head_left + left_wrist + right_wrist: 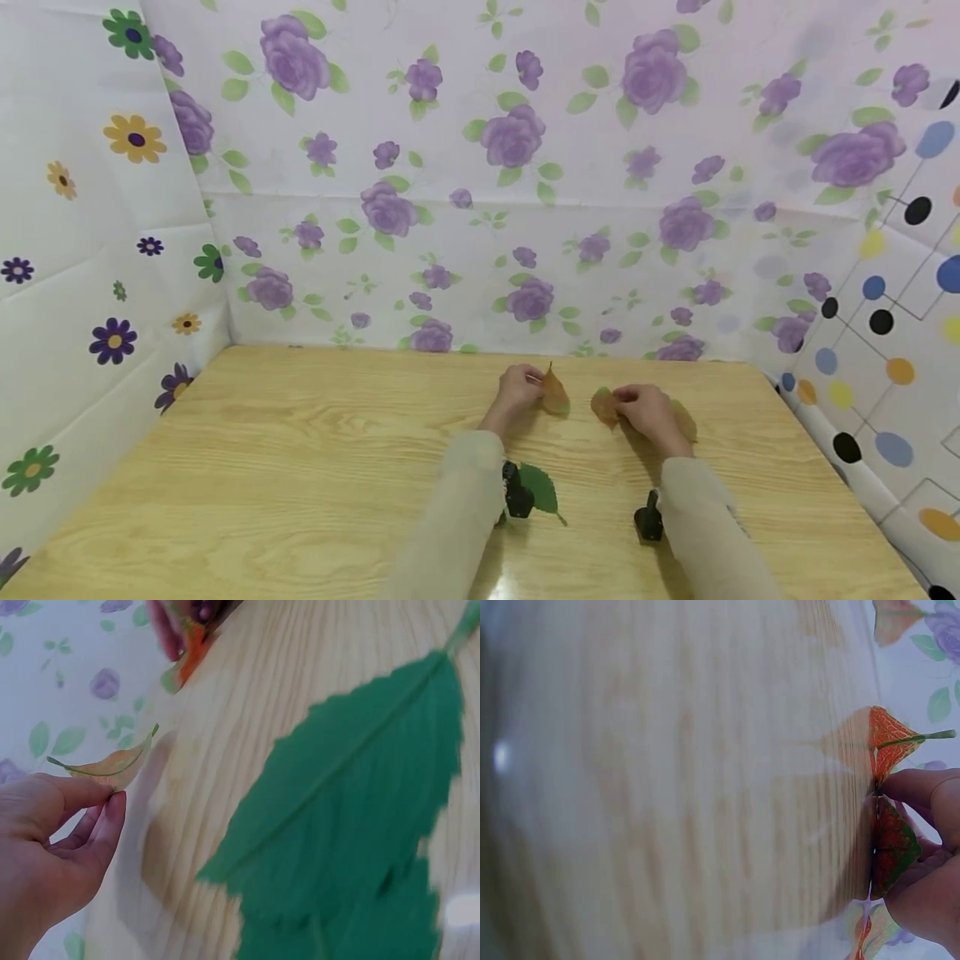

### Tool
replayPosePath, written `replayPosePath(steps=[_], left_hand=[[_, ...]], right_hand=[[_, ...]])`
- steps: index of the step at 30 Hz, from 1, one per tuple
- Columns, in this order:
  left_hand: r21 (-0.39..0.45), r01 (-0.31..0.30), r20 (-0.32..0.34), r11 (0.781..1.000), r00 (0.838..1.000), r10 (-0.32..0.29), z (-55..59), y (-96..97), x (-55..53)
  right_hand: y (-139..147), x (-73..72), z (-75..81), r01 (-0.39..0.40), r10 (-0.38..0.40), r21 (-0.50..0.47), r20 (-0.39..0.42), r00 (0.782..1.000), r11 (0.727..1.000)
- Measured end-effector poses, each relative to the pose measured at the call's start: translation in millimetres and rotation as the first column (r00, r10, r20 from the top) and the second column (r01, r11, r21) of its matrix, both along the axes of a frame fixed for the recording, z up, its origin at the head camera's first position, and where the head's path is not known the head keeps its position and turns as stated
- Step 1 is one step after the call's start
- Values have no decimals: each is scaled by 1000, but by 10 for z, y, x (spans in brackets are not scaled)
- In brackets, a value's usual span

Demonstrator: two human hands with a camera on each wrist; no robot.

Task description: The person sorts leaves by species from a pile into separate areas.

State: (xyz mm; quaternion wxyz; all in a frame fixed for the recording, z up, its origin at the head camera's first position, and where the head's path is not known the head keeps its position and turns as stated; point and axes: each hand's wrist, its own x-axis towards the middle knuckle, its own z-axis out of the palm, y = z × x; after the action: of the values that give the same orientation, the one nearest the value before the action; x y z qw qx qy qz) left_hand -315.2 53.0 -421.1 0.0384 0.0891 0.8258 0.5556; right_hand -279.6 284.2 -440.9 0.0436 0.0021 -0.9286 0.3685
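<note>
My left hand [519, 390] pinches an orange-brown leaf [555, 393] between thumb and fingertips, its stem pointing up. In the left wrist view this leaf [112, 766] is held above the table, and its shadow falls on the wood. To the right, my right hand [647, 412] pinches the edge of an orange-red leaf [604, 407] at the tabletop. The right wrist view shows that leaf [891, 742] by the fingertips, with a darker red leaf with a green edge [894, 844] beside them. Another yellowish-brown leaf [684, 419] lies partly hidden behind the right wrist.
Overlapping green toothed leaves lie near the left forearm, the upper green leaf [539, 487] partly behind the wrist camera [517, 492]. The wooden table [300, 467] meets a purple-flowered sheet [465, 275] at its far edge. Patterned sheets hang at both sides.
</note>
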Motion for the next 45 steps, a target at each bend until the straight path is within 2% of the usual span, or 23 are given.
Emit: replayPosePath(steps=[2, 5, 9, 15, 23, 30, 37, 45], left_hand=[[-26, 15, -40, 1000, 999, -16, -72, 44, -20], [-50, 18, -59, 999, 998, -21, -138, 116, -9], [-75, -8, -65, 997, 998, 3, -125, 202, 21], [-132, -23, -95, 991, 995, 11, -132, 236, -9], [-180, 54, -130, 982, 988, -78, -118, 276, -14], [-306, 112, -155, 945, 974, -165, -65, 344, 14], [-355, 210, -114, 911, 957, -265, 16, 386, 66], [-418, 272, -101, 867, 934, -342, 74, 343, 81]], right_hand=[[-26, -4, -6, -3, 3, -2, 2, 1000, 1000], [-59, -12, 0, -6, 6, -7, 1, 1000, 1000], [-74, -17, 36, -7, 7, -12, 0, 1000, 1000], [-67, -19, 67, -19, 19, -9, 13, 1000, 1000], [-63, -13, 58, -15, 15, 2, 22, 1000, 1000], [-60, -5, 52, -6, 5, 21, 30, 1000, 1000], [-48, 7, 53, 12, -13, 28, 30, 999, 1000], [-42, 31, 67, 18, -18, 14, 6, 1000, 1000]])
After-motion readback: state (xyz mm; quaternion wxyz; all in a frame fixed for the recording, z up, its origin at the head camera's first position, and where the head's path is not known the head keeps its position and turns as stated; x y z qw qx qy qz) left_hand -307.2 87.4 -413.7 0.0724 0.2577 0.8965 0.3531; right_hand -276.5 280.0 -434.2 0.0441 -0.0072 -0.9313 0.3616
